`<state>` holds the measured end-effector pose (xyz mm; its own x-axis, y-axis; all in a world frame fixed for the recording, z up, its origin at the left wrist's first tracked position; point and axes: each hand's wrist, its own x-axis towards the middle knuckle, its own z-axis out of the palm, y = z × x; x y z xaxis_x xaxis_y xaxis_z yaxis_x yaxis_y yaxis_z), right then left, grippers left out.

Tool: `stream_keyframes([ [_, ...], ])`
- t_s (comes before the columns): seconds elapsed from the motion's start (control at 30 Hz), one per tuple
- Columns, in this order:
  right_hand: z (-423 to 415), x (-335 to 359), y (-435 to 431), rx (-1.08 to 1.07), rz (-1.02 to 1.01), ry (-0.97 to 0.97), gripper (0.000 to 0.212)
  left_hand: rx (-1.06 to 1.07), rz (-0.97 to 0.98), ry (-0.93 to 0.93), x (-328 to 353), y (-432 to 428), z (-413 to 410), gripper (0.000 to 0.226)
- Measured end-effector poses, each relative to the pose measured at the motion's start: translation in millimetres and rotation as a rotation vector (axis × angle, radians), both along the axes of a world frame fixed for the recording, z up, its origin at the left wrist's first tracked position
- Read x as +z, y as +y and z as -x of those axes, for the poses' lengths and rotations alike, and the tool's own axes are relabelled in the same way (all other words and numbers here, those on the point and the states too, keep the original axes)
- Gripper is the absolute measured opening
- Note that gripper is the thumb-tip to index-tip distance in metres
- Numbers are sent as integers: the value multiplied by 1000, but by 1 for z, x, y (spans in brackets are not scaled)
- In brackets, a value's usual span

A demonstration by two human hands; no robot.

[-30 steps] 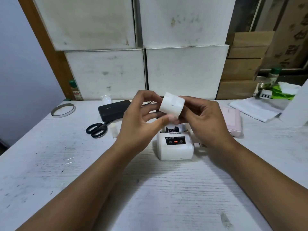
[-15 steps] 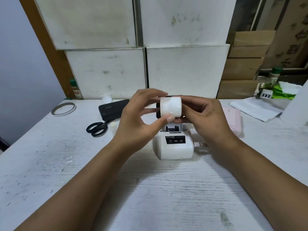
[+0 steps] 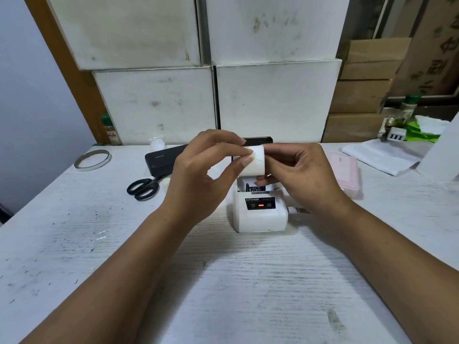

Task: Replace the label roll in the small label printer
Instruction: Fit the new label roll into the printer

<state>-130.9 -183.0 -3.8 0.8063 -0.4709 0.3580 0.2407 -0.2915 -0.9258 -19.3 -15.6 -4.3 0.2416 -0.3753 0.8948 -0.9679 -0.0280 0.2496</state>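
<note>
A small white label printer [image 3: 260, 214] stands on the table [image 3: 223, 281] in the middle, its lid open and its dark roll bay showing at the top. A red light glows on its black front panel. Just above the bay I hold a white label roll [image 3: 255, 161] between both hands. My left hand [image 3: 201, 175] pinches the roll's left front edge with thumb and forefinger. My right hand [image 3: 298, 172] grips the roll from the right side and below.
Black scissors [image 3: 144, 188] and a black power bank [image 3: 164, 161] lie left of the printer. A tape ring [image 3: 93, 160] sits at the far left. A pink device [image 3: 345, 175] lies behind my right hand. White boxes [image 3: 273, 100] stand stacked at the back, papers [image 3: 382, 155] at the right.
The roll has turned from tilted to level in my hands and sits a little lower over the printer. My left thumb and forefinger have closed on its front edge.
</note>
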Motion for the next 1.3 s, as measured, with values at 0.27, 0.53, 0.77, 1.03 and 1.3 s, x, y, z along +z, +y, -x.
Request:
stream_keyframes([
  [0.27, 1, 0, 4, -9, -2, 44, 18, -33, 46, 161, -2, -2, 4, 14],
  [0.53, 1, -1, 3, -1, 25, 55, 17, -210, -61, 422, 2, 4, 8, 47],
  [0.77, 3, 0, 0, 16, 75, -5, 18, -185, -315, 495, 2, 6, 3, 52],
  [1.03, 1, -1, -5, -37, 153, 38, 16, -321, -225, 769, 8, 5, 2, 35],
  [1.3, 0, 3, -15, -98, 317, 125, 20, -284, -190, 748, -4, -5, -1, 37],
])
